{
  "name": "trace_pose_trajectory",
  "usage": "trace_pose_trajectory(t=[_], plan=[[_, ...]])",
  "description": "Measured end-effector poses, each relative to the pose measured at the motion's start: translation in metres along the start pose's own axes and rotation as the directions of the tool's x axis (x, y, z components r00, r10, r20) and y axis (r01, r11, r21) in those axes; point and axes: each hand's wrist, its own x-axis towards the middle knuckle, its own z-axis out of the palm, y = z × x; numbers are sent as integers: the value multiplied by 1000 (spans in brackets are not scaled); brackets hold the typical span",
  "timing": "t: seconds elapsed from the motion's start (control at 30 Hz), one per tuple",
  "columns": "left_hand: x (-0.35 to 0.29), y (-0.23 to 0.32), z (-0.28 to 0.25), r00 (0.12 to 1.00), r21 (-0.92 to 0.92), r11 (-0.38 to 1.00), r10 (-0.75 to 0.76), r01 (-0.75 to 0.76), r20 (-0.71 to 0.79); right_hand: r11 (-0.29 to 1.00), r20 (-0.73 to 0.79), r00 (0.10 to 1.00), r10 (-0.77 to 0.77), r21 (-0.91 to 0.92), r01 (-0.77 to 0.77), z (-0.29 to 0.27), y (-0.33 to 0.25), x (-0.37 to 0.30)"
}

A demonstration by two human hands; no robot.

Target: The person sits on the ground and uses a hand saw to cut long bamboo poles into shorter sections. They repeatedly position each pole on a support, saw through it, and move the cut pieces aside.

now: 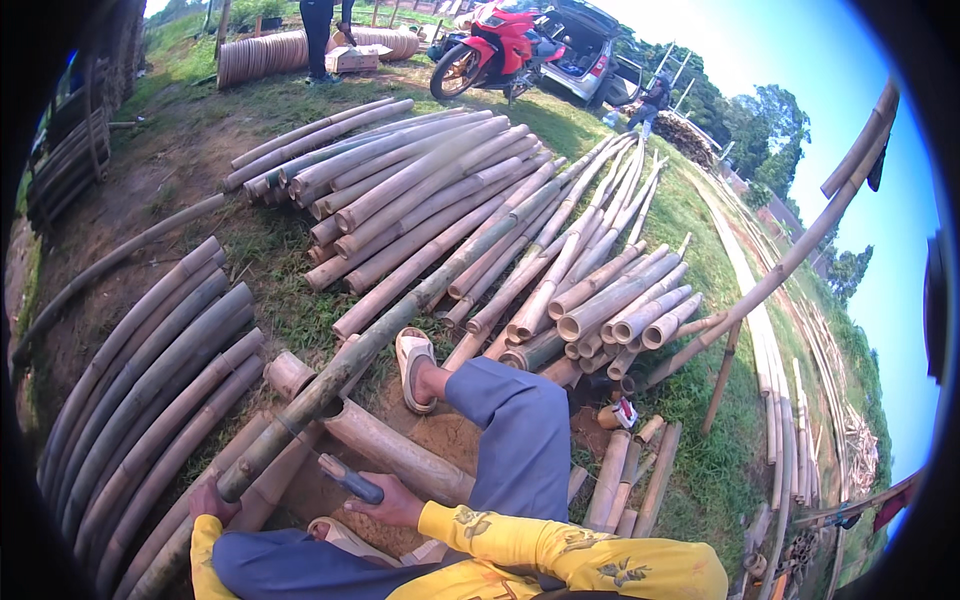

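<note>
A long greenish bamboo pole [385, 335] runs slantwise from the lower left toward the far stack. Near its lower end it rests across a thick bamboo piece [400, 452] lying on the ground. My left hand [213, 503] is closed at the pole's near end, its fingers partly hidden. In my right hand [393, 502] is a hand tool with a dark grey handle [362, 487], held just right of the pole. Its working part is too thin and unclear to make out. My sandalled foot [414, 370] stands beside the pole.
Cut bamboo lengths lie at left [150, 370] and in a large stack [420, 190] ahead. A slanted pole [790, 260] rises at right on a prop [722, 380]. Farther off are a red motorcycle [492, 48], an open car [585, 55] and two people.
</note>
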Motion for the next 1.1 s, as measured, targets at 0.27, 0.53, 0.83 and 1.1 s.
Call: trace_pose_trajectory(t=[0.27, 0.53, 0.83, 1.1], plan=[[-1, 14, -9, 997, 14, 1000, -17, 16, 77, 1000, 7, 1000, 11, 22, -11, -7, 1, -3], [0, 15, -19, 994, -54, 998, 39, -33, 103, 993, 8, 993, 114, -10, -114, -14, -14, 10], [-16, 6, -33, 981, 10, 998, -59, 58, 185, 965, -2, 965, 261, 5, -261, -42, -84, -96], [-6, 14, -26, 983, 11, 1000, -7, 5, 185, 979, 57, 977, 205, -14, -205, -17, -45, -6]])
